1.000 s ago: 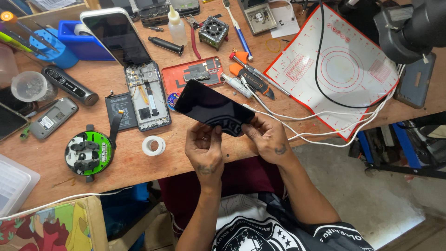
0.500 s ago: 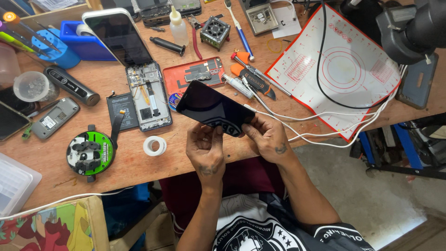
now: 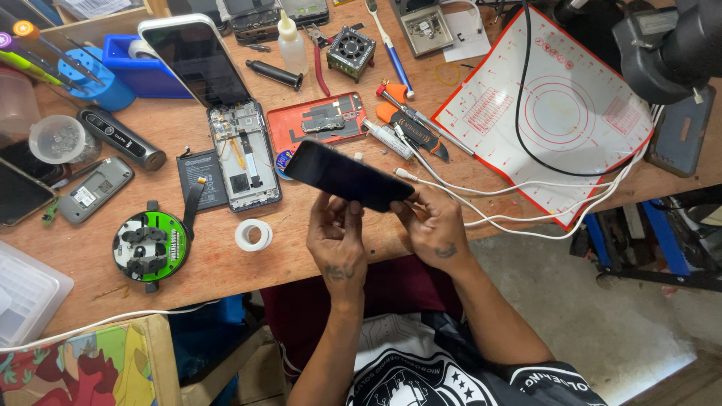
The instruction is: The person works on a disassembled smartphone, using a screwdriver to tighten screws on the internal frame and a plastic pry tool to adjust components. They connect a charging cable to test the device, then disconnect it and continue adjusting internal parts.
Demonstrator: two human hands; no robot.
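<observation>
Dark phone: held above the table's near edge, left hand and right hand both clamped on its lower long edge. Likely light, stiff, smooth, glass-fronted and fragile. Best gripped by the side edges.

Fingertips of both hands hidden behind phone; clear box cut by left edge, contents perhaps unreadable.

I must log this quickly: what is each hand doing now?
Left hand: closed on the near edge of the black phone.
Right hand: closed on the same phone's right end.
</observation>
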